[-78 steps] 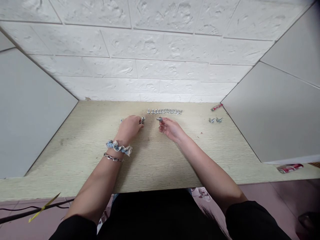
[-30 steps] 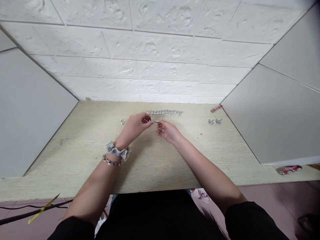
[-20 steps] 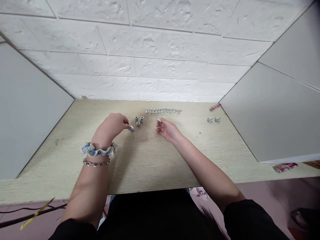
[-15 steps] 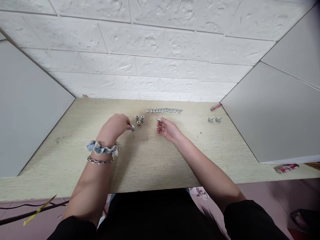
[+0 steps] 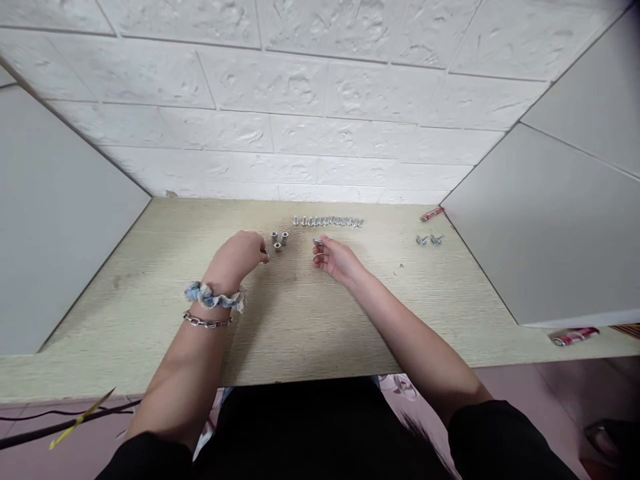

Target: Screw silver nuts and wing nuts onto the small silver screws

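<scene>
My left hand (image 5: 243, 253) is bent over the table with its fingers pinched at small, shiny, flat metal pieces that look like washers (image 5: 267, 259). The fingers cover most of these. Between the thumb and forefinger of my right hand (image 5: 334, 257) lies a small metal bolt (image 5: 317, 241), held sideways, while the other fingers are curled. Several metal nuts (image 5: 277, 247) stand in a little cluster between my hands. Behind them, a row of bolts (image 5: 333, 221) runs along the table, close together.
Small assembled metal pieces (image 5: 429, 240) lie at the right. One red battery (image 5: 432, 214) rests by the right panel (image 5: 550, 233), another battery (image 5: 575, 337) near the front edge. A white brick-patterned wall (image 5: 320, 133) closes off the back, a grey panel (image 5: 70, 233) the left.
My left hand has shifted slightly right and toward me, now covering more of the washers. My right hand stays nearly in place with the bolt.
</scene>
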A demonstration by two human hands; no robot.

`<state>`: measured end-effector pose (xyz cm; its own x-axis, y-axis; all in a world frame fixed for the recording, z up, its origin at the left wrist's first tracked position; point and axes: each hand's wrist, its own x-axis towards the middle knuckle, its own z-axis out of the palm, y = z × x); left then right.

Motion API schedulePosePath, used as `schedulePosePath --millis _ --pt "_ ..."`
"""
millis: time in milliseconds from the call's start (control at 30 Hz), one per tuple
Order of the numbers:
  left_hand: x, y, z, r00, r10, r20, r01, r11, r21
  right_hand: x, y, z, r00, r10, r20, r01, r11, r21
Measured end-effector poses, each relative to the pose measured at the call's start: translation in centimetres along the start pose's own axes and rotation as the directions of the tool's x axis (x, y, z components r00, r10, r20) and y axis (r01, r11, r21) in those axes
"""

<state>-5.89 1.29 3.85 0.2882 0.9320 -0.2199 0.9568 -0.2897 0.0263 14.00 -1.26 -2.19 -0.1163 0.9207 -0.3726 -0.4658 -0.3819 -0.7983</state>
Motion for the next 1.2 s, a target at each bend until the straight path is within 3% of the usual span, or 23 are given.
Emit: schedulePosePath --millis 667,1000,1200 --pt "0.5 0.1 0.6 1.0 0.004 0.015 -0.003 0.999 -0.05 -0.2 -0.1 0.0 1.0 0.022 0.013 -0.022 1.0 0.015" --pt "-0.5 1.0 -0.7 0.998 0.049 0.05 -0.049 0.999 0.002 -0.2 -0.1 -0.1 1.0 0.014 0.012 -0.014 1.0 0.016" --pt "0.1 0.5 0.3 0.999 0.04 0.014 -0.039 0.999 -0.03 -0.1 0.0 -0.2 1.0 0.009 0.017 -0.01 1.0 0.014"
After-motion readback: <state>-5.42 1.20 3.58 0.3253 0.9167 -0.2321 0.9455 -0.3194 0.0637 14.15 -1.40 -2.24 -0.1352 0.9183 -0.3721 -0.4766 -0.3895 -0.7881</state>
